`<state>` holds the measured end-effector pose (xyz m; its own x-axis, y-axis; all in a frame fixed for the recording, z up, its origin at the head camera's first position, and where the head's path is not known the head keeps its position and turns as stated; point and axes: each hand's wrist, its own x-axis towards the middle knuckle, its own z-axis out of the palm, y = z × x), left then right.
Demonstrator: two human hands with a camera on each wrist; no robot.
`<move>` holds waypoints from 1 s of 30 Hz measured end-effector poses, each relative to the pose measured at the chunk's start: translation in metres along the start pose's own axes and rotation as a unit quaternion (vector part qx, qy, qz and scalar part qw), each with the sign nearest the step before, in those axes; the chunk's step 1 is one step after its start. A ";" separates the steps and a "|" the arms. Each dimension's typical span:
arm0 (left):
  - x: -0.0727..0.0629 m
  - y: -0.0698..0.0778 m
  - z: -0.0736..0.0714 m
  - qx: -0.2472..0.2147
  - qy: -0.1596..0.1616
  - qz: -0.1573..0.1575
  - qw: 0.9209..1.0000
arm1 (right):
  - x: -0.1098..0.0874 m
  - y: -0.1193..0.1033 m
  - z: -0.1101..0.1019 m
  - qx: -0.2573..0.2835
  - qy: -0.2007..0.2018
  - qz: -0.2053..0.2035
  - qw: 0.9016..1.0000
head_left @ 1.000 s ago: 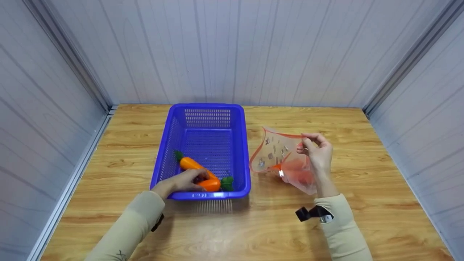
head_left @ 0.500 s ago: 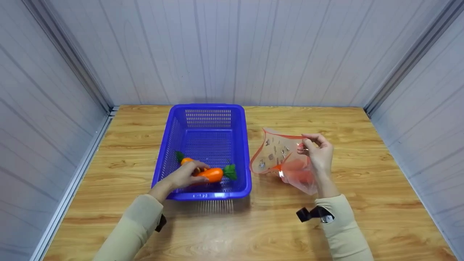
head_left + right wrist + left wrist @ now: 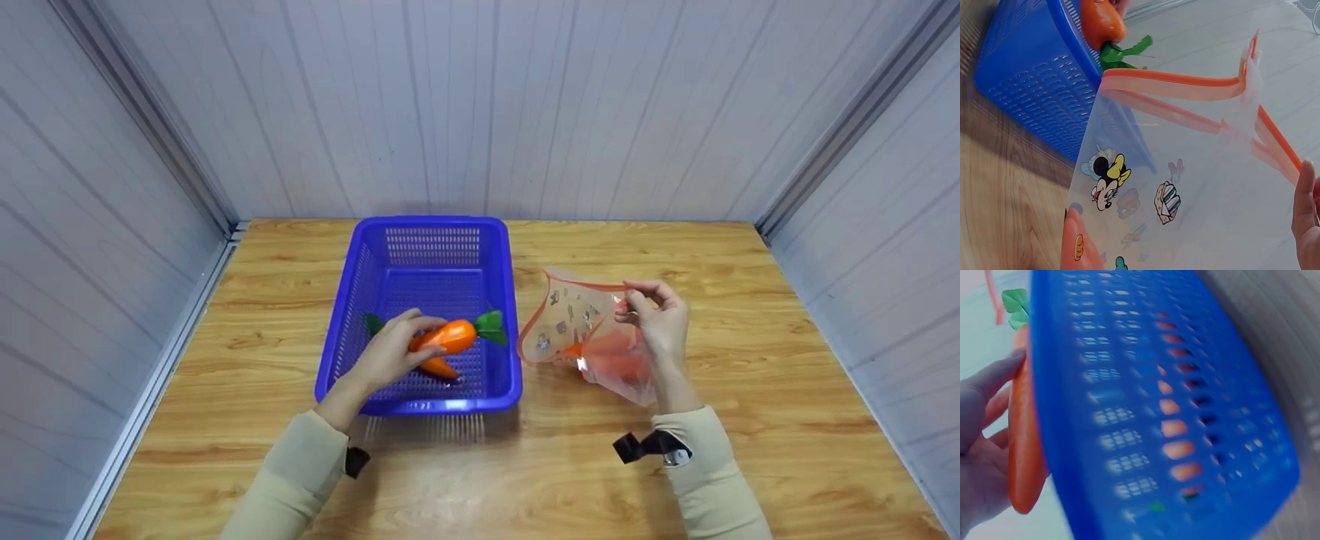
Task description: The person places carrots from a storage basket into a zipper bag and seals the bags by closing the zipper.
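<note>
My left hand (image 3: 390,351) grips an orange carrot (image 3: 454,335) with green leaves, raised within the blue basket (image 3: 427,406), its leafy end pointing right. Below it a second carrot (image 3: 439,367) lies in the basket, partly covered by the hand; it shows through the wall slots in the left wrist view. My right hand (image 3: 664,319) pinches the rim of a clear zip bag (image 3: 568,304) with an orange edge and cartoon prints. The bag's mouth gapes toward the basket. An orange object (image 3: 1078,242) shows through the bag's lower part.
The basket stands on a wooden table (image 3: 570,480), just left of the bag. Pale panel walls (image 3: 480,112) rise at the back and on both sides. A small black camera (image 3: 628,448) sits on the right wrist.
My left hand has lifted the carrot from the basket's near end and moved it up and slightly right, uncovering the tip of the other carrot. The right hand and bag stay nearly still.
</note>
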<state>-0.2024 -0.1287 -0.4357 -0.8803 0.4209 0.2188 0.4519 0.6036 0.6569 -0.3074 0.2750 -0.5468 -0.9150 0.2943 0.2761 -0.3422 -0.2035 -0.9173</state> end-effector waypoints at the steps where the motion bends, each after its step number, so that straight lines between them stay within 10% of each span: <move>1: 0.000 0.003 0.001 0.003 0.006 -0.001 1.000 | 0.000 0.000 0.000 0.002 -0.002 -0.001 1.000; 30: 0.043 0.068 0.050 0.159 0.089 0.096 0.979 | -0.007 -0.011 0.011 0.009 -0.011 -0.001 1.000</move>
<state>-0.2020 -0.0357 -0.4178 -0.7737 0.4392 0.4566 0.6080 0.7173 0.3402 -0.3000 0.2646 -0.5356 -0.9188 0.2746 0.2836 -0.3471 -0.2197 -0.9117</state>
